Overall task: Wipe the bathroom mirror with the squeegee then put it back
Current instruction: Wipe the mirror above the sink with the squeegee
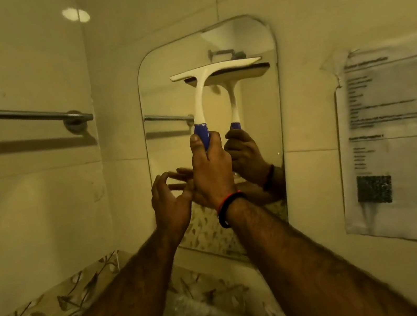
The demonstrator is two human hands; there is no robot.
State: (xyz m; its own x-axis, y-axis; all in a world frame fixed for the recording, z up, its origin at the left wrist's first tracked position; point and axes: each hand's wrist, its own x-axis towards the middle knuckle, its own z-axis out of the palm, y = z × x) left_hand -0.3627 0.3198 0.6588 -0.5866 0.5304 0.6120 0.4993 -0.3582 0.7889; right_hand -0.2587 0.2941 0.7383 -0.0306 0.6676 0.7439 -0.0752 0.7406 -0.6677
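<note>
You are clenching your right hand [210, 168] around the squeegee [215, 72] handle, left hand [169, 203] released; be keeping its blade flat against the mirror [157, 89], pulling evenly.

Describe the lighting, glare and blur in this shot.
Head view: dim, yellowish light; a bright glare spot on the upper wall tiles; the towel bar casts a dark shadow below; the paper notice is too blurred to read; wide-angle distortion bends the mirror edges.

Right hand [212, 168] raised, grip curled tight, left hand [169, 203] beside it, fingers loosely spread
</note>
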